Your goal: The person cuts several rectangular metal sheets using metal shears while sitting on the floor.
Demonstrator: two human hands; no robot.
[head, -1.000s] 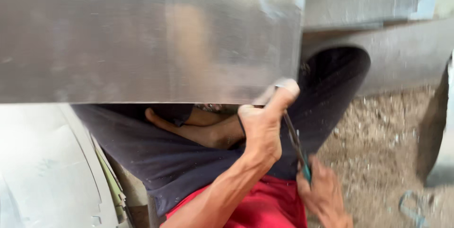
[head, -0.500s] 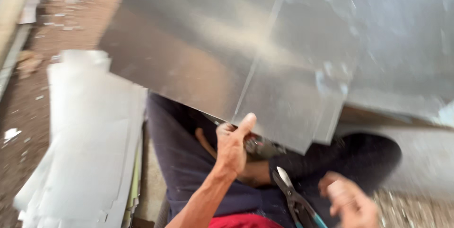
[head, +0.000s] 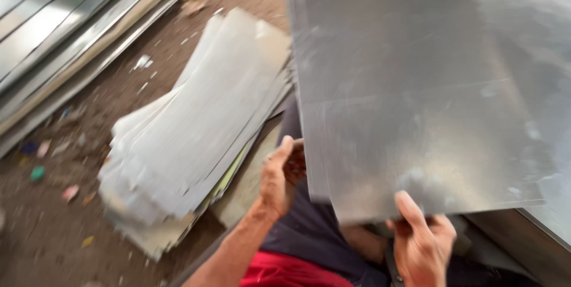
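Here, both hands gripping metal sheet

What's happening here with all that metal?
A seated person holds a large sheet of grey metal over their lap. The left hand grips its left edge, and the right hand pinches its lower edge with the thumb on top. Beside them on the dirt ground lies a stack of cut metal sheets, with long metal strips further off.

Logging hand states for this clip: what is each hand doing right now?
Left hand: gripping the left edge of the metal sheet.
Right hand: thumb over the sheet's bottom edge, holding it.
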